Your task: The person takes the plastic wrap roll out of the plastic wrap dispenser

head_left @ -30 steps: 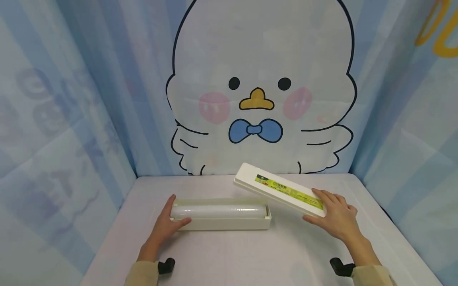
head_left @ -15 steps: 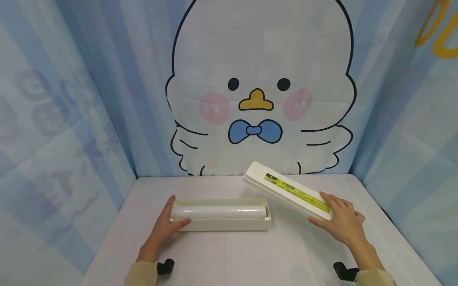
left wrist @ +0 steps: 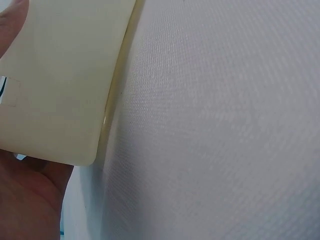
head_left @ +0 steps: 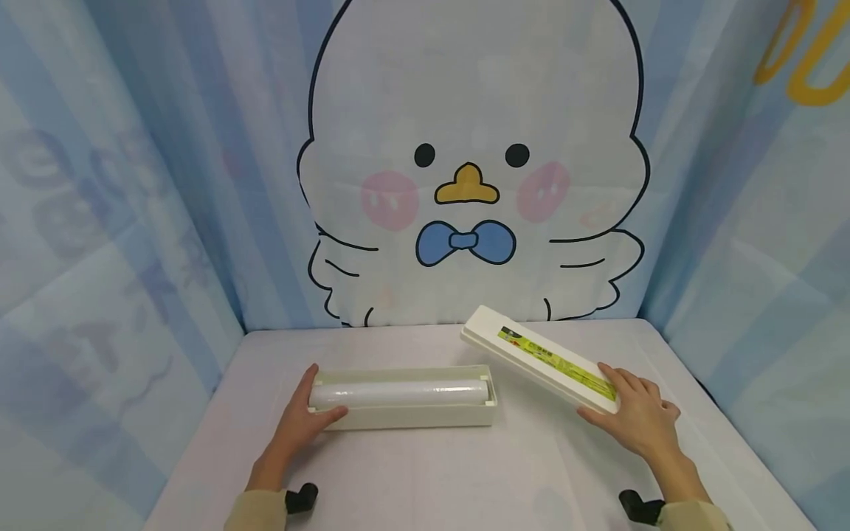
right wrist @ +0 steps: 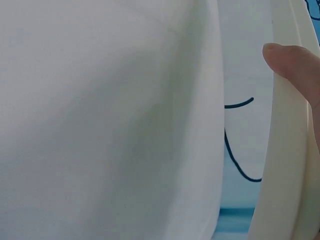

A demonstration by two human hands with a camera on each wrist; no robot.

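Note:
A long cream box [head_left: 418,418] lies on the table with a roll of cling film [head_left: 398,393] inside it, its top uncovered. My left hand [head_left: 300,417] grips the box's left end, thumb on the front wall and fingers behind. In the left wrist view the thumb lies against the wall of the box [left wrist: 60,90]. My right hand [head_left: 634,413] holds the white lid [head_left: 491,324] by its right end, thumb along the near edge. A green-yellow label [head_left: 558,361] runs along the lid, which slants up to the left, raised over the table. In the right wrist view the thumb presses the lid's side [right wrist: 285,130].
A white cloth covers the table [head_left: 425,479]. Behind it hangs a curtain [head_left: 465,96] printed with a bird in a blue bow tie, and striped curtains close off both sides. Black wrist mounts [head_left: 302,498] show at both sleeves.
My right hand has carried the lid a little to the right and slightly toward me, away from the box. My left hand keeps its hold on the box, and the head view has shifted slightly.

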